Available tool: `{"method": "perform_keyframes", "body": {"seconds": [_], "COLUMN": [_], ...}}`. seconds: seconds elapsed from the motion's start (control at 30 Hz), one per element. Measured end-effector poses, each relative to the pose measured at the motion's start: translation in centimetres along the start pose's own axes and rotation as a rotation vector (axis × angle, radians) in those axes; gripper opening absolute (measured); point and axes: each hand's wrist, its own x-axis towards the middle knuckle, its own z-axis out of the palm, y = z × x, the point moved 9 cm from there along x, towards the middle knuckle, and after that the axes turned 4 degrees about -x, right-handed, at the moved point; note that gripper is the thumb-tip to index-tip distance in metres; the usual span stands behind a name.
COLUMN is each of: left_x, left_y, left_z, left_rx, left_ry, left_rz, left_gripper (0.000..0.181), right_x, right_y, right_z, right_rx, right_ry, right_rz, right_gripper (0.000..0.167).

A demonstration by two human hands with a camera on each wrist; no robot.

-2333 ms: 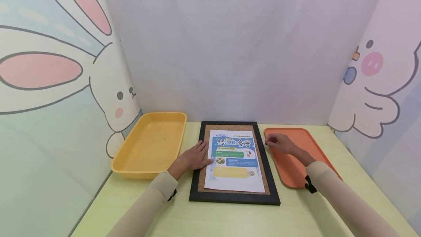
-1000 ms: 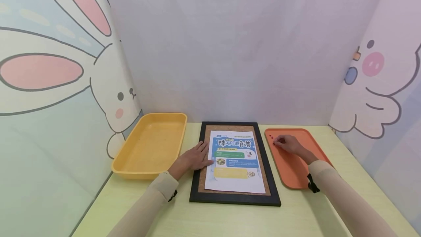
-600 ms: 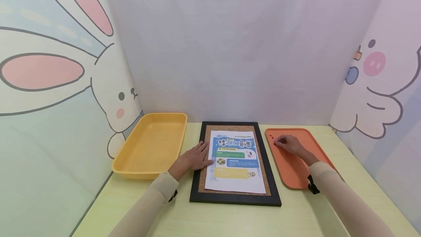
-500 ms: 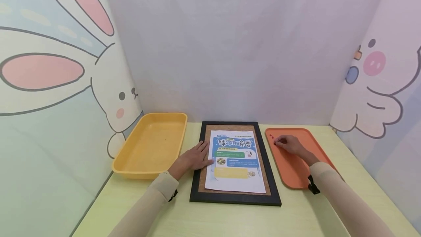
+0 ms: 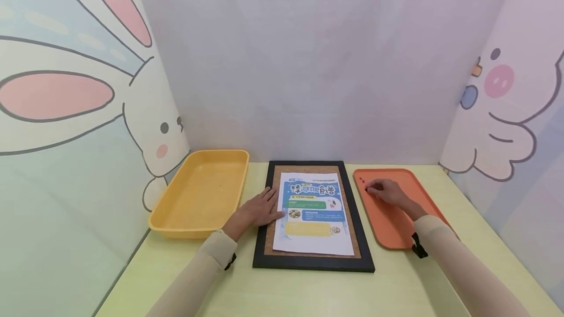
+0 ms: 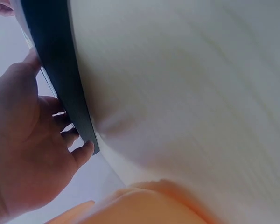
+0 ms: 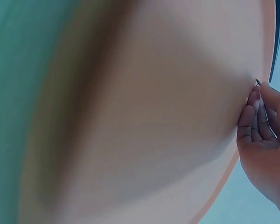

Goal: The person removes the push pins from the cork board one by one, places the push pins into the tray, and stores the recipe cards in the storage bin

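A printed poster point(image 5: 314, 238) lies flat on a cork board point(image 5: 276, 180) with a black frame point(image 5: 315, 263). My left hand point(image 5: 260, 209) rests spread on the board's left side, thumb on the poster's edge. In the left wrist view, the left hand's fingers lie over the black frame point(image 6: 60, 70). My right hand point(image 5: 385, 192) is over the upper left of the orange tray point(image 5: 392, 229). Its thumb and fingertips pinch a small dark pin point(image 7: 258, 82), mostly hidden by the fingers. Beside it in the tray lie tiny red pieces point(image 5: 363, 181), too small to identify.
A deep yellow tray point(image 5: 198, 233) stands left of the board. All of it sits on a pale wooden table point(image 5: 282, 292). Behind is a plain white curtain wall point(image 5: 308, 62), with cartoon-printed panels at both sides.
The right hand has shifted from the tray's left rim slightly right and toward me, uncovering the red pieces. Over the last second it barely moves. The left hand stays put.
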Motion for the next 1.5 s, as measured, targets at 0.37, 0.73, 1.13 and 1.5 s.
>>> {"method": "perform_keyframes", "body": {"seconds": [0.37, 0.73, 1.13, 1.5], "left_x": [-0.49, -0.53, -0.07, -0.14], "left_y": [0.15, 0.05, -0.34, -0.2], "left_z": [-0.25, -0.45, -0.82, -0.73], "left_rx": [-0.173, -0.388, -0.542, -0.559], "left_ry": [0.01, 0.086, 0.115, 0.073], "left_rz": [0.023, 0.076, 0.104, 0.081], "left_gripper": [0.086, 0.086, 0.089, 0.081], "right_x": [0.02, -0.12, 0.0, 0.01], "right_y": [-0.22, -0.3, -0.63, -0.63], "right_z": [-0.11, -0.02, -0.22, -0.14], "right_rx": [0.001, 0.032, 0.037, 0.029], "right_ry": [-0.01, -0.004, -0.009, -0.014], "right_rz": [-0.006, 0.026, 0.038, 0.022], "right_gripper": [0.017, 0.021, 0.021, 0.019]}}
